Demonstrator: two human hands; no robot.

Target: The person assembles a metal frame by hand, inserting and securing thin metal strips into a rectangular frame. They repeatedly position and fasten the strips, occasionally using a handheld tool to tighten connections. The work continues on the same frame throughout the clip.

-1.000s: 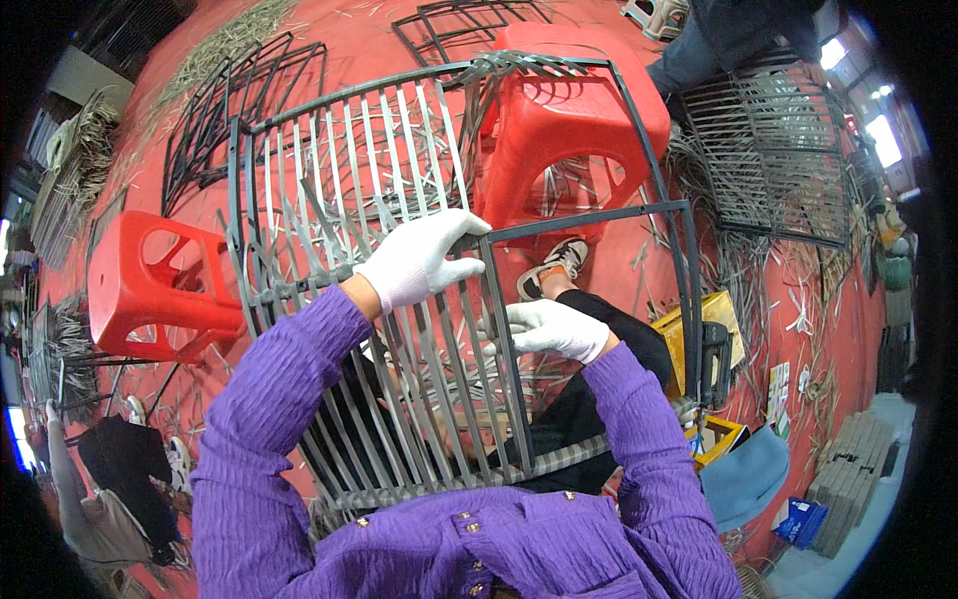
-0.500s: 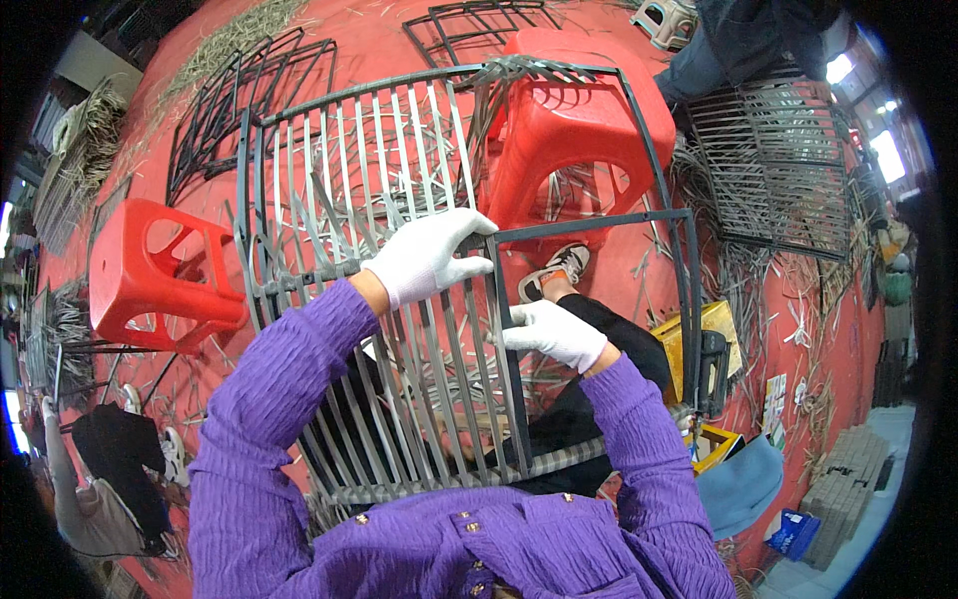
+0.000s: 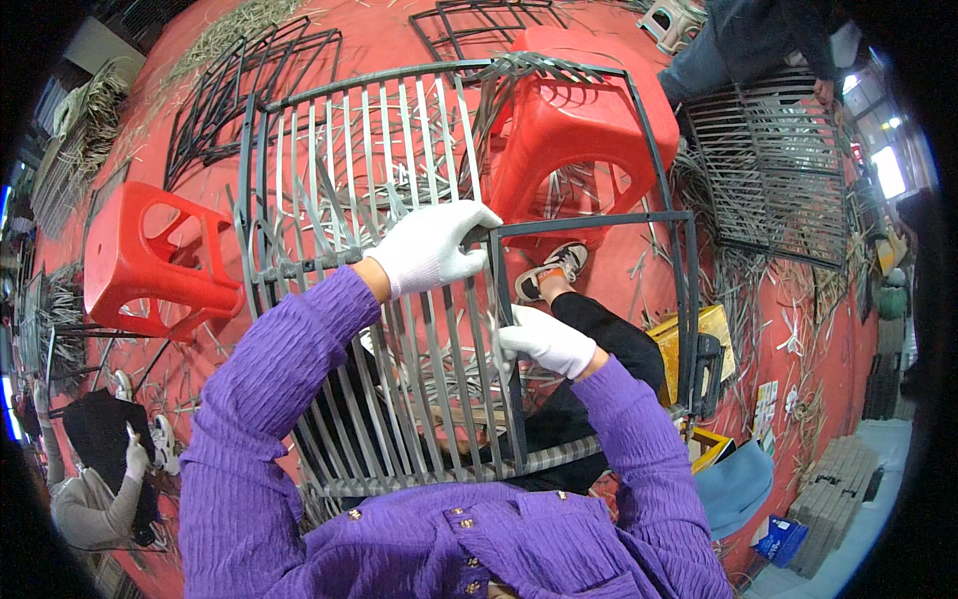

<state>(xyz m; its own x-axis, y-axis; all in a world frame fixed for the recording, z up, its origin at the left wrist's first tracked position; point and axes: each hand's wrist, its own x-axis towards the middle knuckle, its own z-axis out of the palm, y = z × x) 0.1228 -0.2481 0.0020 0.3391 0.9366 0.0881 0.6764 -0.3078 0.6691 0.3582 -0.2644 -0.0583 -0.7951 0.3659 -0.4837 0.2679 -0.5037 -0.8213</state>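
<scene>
Touching one frame (image 3: 515,404) are two gloved hands (image 3: 429,248) (image 3: 549,341).

Head view: left of a worn fisheye pair, looking steeply down past purple sleeves (image 3: 269,389) entering at 7 and 5 o'clock. Left hand (image 3: 429,250) and right hand (image 3: 552,341) mid-view, close range. Red floor (image 3: 374,40) runs farther off toward 12.
</scene>
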